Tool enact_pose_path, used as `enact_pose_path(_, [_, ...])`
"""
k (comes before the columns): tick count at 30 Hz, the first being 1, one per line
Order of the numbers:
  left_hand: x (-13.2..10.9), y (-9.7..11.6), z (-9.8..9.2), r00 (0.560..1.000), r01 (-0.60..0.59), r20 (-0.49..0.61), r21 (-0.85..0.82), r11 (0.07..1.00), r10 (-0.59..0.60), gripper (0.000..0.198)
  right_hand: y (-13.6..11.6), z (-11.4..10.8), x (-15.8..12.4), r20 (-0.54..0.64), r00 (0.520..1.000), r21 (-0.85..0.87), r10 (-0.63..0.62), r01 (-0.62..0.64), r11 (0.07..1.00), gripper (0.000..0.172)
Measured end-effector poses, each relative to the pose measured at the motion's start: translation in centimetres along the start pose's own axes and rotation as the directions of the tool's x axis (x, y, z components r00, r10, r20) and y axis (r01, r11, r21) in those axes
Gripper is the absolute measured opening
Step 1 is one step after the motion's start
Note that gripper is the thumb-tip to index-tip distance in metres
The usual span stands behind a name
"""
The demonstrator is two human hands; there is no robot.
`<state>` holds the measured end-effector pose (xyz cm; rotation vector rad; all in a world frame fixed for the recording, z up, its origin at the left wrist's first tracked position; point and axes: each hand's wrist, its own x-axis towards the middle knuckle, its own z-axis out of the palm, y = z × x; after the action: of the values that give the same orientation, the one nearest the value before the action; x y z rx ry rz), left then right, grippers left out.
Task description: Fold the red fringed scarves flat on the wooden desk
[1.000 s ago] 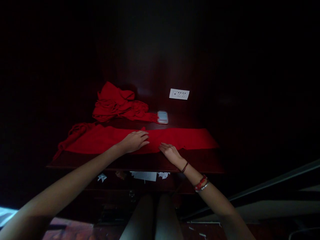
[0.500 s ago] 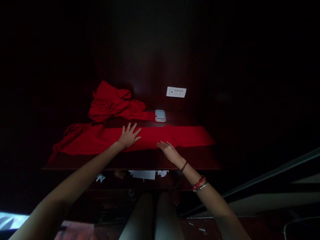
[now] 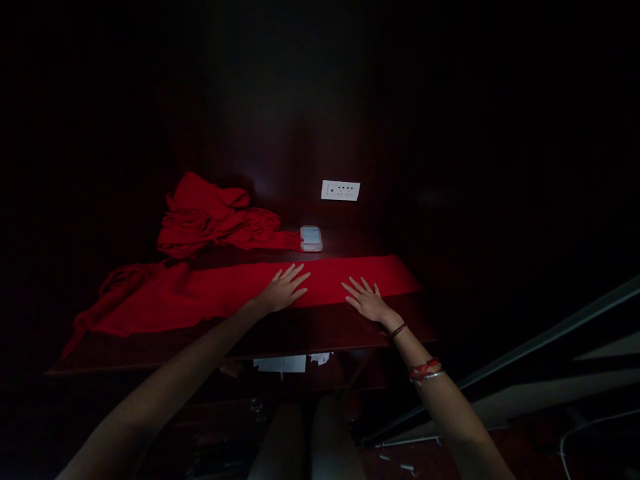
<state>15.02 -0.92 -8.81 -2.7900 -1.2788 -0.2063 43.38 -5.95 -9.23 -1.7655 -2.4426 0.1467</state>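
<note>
A long strip of red cloth (image 3: 220, 290) lies spread across the dark wooden table (image 3: 300, 333), its left end gathered and fringed. My left hand (image 3: 285, 290) rests flat on the middle of the strip with its fingers spread. Farther right, my right hand (image 3: 366, 300) touches the strip's front part, fingers apart and palm down. Neither hand grips anything. Behind the strip at the left sits a crumpled heap of red cloth (image 3: 205, 217), its fringe reaching a small pale, blurred item (image 3: 311, 239).
A white wall socket (image 3: 341, 191) is behind the table. Below the tabletop, a shelf holds white paper (image 3: 281, 363) and a crumpled white piece (image 3: 321, 358). A pale cable (image 3: 564, 445) lies at the lower right.
Both hands have moved to the right along the strip. My right hand's fingers have spread and lie farther onto the cloth. The cloth looks smoother near the right hand. The view has shifted slightly.
</note>
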Motion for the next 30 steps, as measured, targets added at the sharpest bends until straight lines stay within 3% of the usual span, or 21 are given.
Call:
enact_pose_path(5, [0.2, -1.2, 1.4, 0.993, -0.057, 0.104, -0.024, 0.998, 0.059, 0.048, 0.3, 0.3, -0.8, 0.063, 0.998, -0.025, -0.001, 0.003, 1.000, 0.057])
enact_pose_path(8, [0.1, -2.2, 1.1, 0.985, -0.068, 0.155, -0.053, 0.996, 0.076, 0.048, 0.2, -0.9, -0.7, 0.121, 0.993, 0.019, -0.003, 0.001, 1.000, 0.059])
enact_pose_path(10, [0.6, -1.9, 0.6, 0.983, -0.051, 0.174, -0.069, 0.996, 0.063, 0.049, -0.5, -1.7, 0.0, 0.086, 0.996, 0.063, 0.015, -0.021, 0.998, 0.057])
enact_pose_path(13, [2.0, -0.7, 0.2, 0.994, -0.070, 0.083, -0.078, 0.994, 0.076, 0.050, -2.0, -2.1, 1.6, -0.039, 0.997, 0.080, 0.071, -0.068, 0.995, 0.056])
enact_pose_path(16, [2.7, -0.4, 0.7, 0.998, -0.055, 0.024, -0.073, 0.996, 0.057, 0.053, -3.1, -1.3, 2.8, 0.034, 0.993, 0.008, 0.115, -0.115, 0.993, 0.060])
enact_pose_path(19, [2.3, -1.4, 1.7, 0.997, -0.012, 0.079, -0.070, 0.997, 0.018, 0.055, -2.9, -0.1, 2.9, 0.123, 0.985, -0.063, 0.121, -0.114, 0.992, 0.061])
enact_pose_path(23, [1.6, -2.7, 2.1, 0.996, -0.019, 0.082, -0.067, 0.998, 0.025, 0.053, -2.0, 0.4, 2.1, 0.131, 0.985, -0.081, 0.112, -0.102, 0.991, 0.063])
enact_pose_path(30, [-0.3, -3.5, 0.6, 0.991, 0.030, 0.130, -0.038, 0.999, -0.025, 0.049, -1.6, -0.2, 2.0, 0.187, 0.975, -0.092, 0.119, -0.103, 0.990, 0.064])
